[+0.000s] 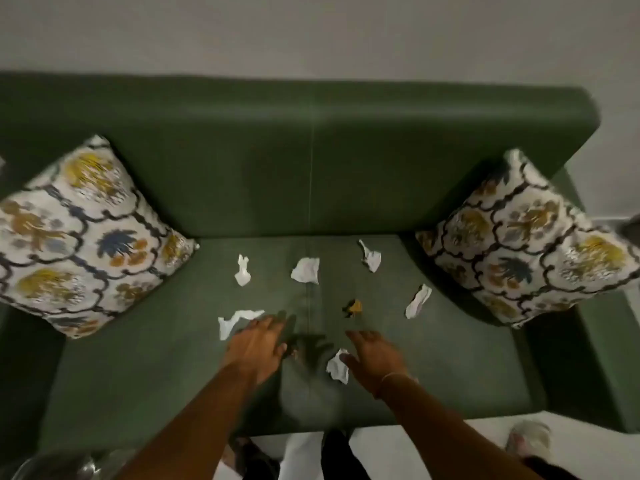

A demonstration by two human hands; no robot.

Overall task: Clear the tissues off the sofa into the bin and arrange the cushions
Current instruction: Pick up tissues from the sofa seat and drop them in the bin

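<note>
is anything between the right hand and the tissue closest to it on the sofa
Nothing visible. The right hand hangs open beside the nearest tissue on the sofa seat, its fingers at the tissue's edge. The left hand is off to the side, near another tissue.

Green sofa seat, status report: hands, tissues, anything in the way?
Left hand and right hand open, empty, over the green sofa. Six crumpled white tissues unpicked; nearest by right fingers. Small yellow-and-black scrap among them. Nothing blocking.
</note>
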